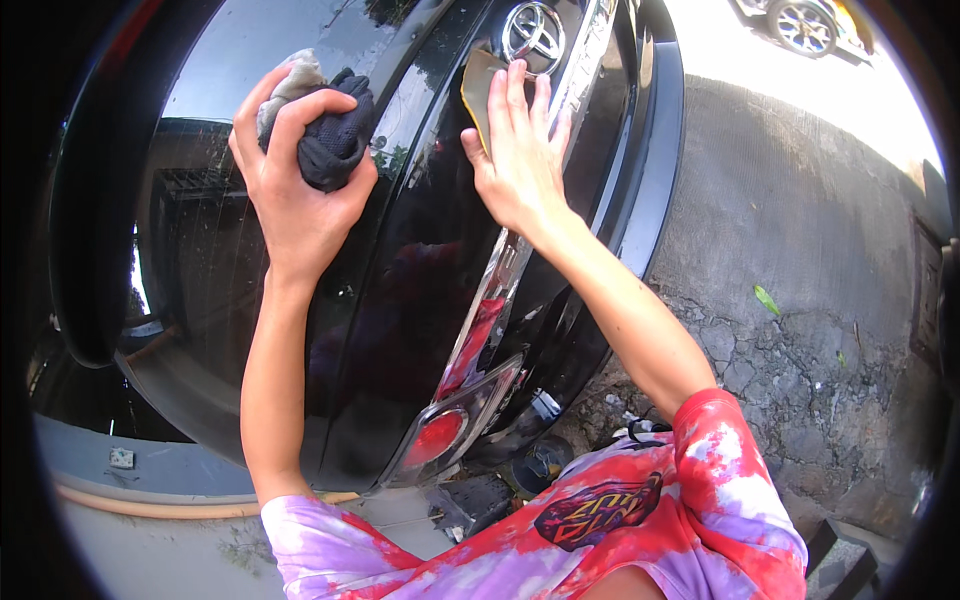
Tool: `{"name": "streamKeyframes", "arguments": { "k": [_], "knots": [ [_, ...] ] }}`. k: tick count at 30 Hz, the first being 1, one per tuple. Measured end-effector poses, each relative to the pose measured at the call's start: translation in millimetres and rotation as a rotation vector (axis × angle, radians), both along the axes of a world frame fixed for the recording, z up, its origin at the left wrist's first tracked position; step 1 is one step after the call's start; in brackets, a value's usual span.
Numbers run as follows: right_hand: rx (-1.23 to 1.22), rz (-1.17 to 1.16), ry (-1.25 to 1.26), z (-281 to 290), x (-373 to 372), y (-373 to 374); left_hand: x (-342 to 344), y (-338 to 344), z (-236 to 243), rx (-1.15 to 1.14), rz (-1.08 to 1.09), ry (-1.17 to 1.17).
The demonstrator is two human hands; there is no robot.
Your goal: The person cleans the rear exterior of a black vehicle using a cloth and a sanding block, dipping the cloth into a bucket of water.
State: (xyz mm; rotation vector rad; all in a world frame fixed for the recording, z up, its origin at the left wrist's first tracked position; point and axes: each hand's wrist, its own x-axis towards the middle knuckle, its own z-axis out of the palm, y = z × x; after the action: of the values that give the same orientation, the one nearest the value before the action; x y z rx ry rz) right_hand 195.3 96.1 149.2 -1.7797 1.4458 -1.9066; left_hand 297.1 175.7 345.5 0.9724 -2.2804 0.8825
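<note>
My left hand [290, 195] is raised over the rear window [200, 270] of a black car, its fingers curled round a bunched dark cloth [337, 135]. A crumpled whitish-grey piece [300, 75], possibly another cloth, is in the same grip. My right hand [522, 165] lies flat with spread fingers on the tailgate [420, 270], over a thin yellow-brown cloth [480, 85] that shows beside the fingers. Its fingertips reach the lower edge of the round chrome emblem [535, 38]. Whatever lies beneath the right palm is hidden.
A chrome strip [478, 345] runs along the tailgate to a red tail light [436, 437] near me. The bumper [640, 215] borders cracked concrete [790, 370] on the right. Another vehicle's wheel [803, 28] shows far right. An orange-tan pipe [170, 508] runs along the lower left.
</note>
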Motion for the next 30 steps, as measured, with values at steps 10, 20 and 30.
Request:
{"name": "streamKeyframes", "arguments": {
  "k": [10,20,30],
  "knots": [
    [-0.291,0.215,0.240,11,0,24,16,4,-1,-0.035,-0.029,-0.027],
    [-0.223,0.154,0.334,2,-11,34,10,4,4,-0.088,-0.031,-0.064],
    [-0.062,0.584,0.016,-27,55,155,1,5,6,-0.048,-0.001,-0.042]
  ]
}}
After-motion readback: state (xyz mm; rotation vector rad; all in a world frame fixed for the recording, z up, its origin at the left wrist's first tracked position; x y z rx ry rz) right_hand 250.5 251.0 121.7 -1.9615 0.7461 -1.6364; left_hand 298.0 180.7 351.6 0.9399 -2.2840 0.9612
